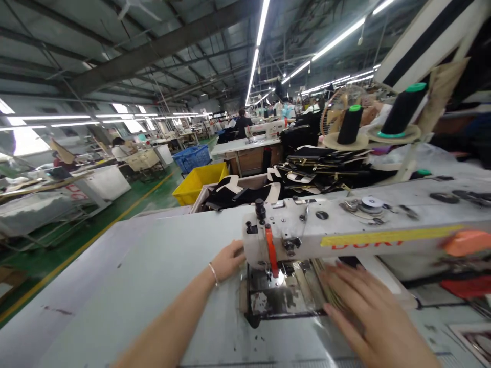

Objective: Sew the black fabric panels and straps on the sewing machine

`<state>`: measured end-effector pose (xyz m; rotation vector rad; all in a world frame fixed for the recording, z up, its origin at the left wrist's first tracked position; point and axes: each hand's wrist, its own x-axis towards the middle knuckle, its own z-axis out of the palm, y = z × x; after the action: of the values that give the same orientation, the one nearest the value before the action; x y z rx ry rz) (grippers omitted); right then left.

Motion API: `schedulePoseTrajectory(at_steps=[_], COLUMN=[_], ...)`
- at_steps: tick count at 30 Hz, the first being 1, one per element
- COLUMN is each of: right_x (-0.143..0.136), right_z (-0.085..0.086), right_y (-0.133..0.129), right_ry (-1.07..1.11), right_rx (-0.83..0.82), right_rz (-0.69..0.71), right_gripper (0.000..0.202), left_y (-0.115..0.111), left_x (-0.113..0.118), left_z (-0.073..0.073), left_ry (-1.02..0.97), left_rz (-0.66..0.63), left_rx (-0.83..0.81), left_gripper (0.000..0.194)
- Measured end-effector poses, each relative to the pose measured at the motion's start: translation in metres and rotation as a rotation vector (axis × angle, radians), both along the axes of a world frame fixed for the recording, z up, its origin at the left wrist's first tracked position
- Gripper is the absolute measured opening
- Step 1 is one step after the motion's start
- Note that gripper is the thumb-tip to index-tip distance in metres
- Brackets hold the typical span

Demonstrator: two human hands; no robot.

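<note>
A white sewing machine [307,225] with an orange lever and yellow tape stands on the pale table [184,255]. My left hand [229,259] is at the left side of the machine head, its fingertips partly hidden behind it; whether it holds anything does not show. To the right of the needle area, my right hand [356,301] rests with fingers stretched out over a stack of narrow, olive-brown strips [324,281] beside the metal plate [284,299]. Motion slightly blurs this hand.
Behind the machine lie piled black and cream pieces [307,171]. Two black thread cones [349,125] stand at the upper right. A yellow bin [199,184] and a blue basket [192,157] are beyond the table. Other people sit at distant workstations.
</note>
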<state>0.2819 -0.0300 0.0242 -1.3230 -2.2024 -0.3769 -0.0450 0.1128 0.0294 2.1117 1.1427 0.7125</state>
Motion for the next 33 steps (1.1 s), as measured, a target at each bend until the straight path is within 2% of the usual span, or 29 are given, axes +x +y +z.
schedulePoseTrajectory(at_steps=[1, 3, 6, 10, 15, 21, 26, 29, 31, 33], right_x=[0.011, 0.027, 0.035, 0.031, 0.030, 0.019, 0.004, 0.007, 0.018, 0.035], right_z=[0.000, -0.004, -0.005, 0.007, 0.018, 0.019, 0.013, 0.018, 0.029, 0.043], right_y=[0.000, 0.002, 0.008, 0.015, 0.019, 0.018, 0.026, 0.031, 0.021, -0.006], right_ry=[-0.003, -0.022, -0.046, -0.076, -0.105, -0.158, -0.216, -0.238, -0.234, -0.209], right_rx=[-0.038, -0.145, -0.279, -0.337, -0.332, -0.285, -0.235, -0.212, -0.195, -0.166], right_rz=[-0.099, -0.181, -0.180, -0.208, -0.204, -0.266, -0.317, -0.260, -0.196, -0.138], right_gripper=[0.060, 0.068, 0.066, 0.064, 0.059, 0.043, 0.045, 0.046, 0.047, 0.047], left_y=[-0.012, -0.035, -0.061, -0.080, -0.090, -0.101, -0.112, -0.121, -0.129, -0.141], left_x=[-0.007, -0.018, -0.026, -0.028, -0.030, -0.030, -0.030, -0.031, -0.031, -0.031], left_z=[-0.004, -0.012, -0.019, -0.023, -0.025, -0.023, -0.022, -0.022, -0.020, -0.017], left_ry=[-0.015, -0.036, -0.019, 0.027, -0.032, -0.054, -0.061, -0.058, -0.051, -0.045], left_rz=[-0.023, -0.056, -0.052, -0.028, -0.032, -0.022, -0.023, 0.000, 0.032, 0.077], left_rx=[-0.033, -0.082, -0.102, -0.090, -0.099, -0.064, -0.040, -0.032, -0.021, 0.012], left_gripper=[0.039, 0.045, 0.049, 0.045, 0.040, 0.035, 0.034, 0.033, 0.032, 0.031])
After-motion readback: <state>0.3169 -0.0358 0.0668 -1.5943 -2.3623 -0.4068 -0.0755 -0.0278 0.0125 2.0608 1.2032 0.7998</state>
